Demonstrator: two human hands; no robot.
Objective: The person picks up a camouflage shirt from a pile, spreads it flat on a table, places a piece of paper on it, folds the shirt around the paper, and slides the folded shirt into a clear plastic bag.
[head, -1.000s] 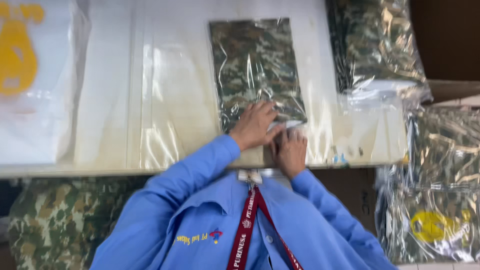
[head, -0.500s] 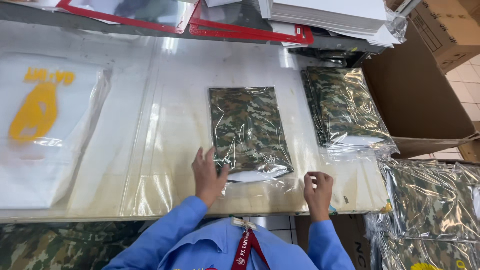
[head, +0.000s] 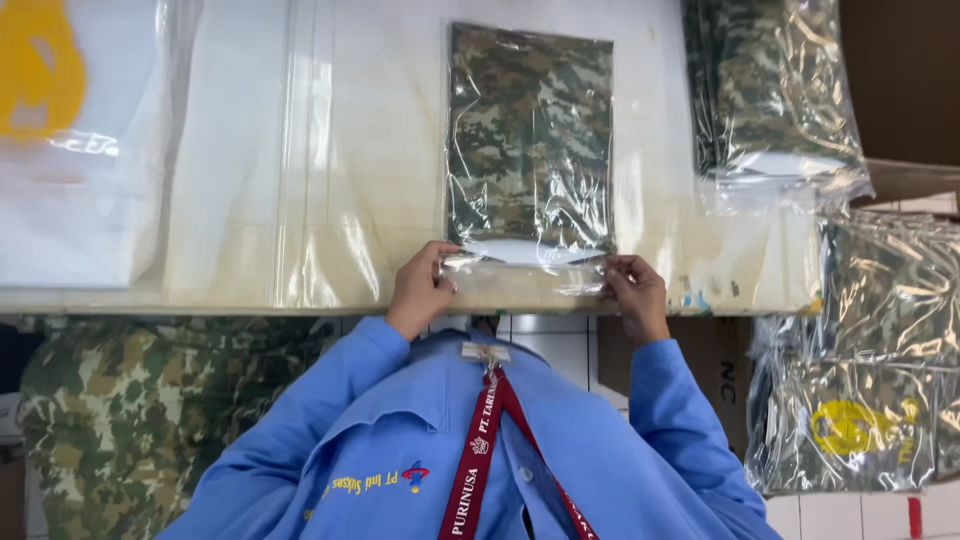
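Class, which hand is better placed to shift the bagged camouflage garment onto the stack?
Probably the right hand: it pinches the bagged garment's corner nearer the stack; the left hand grips the far corner.

Flat clear-bagged camouflage garment [head: 529, 140] at table's near edge

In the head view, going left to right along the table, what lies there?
White bag with a yellow print → flat clear plastic bags → bagged camouflage garment, its near flap pinched by the left hand and right hand → stack of bagged camouflage garments.
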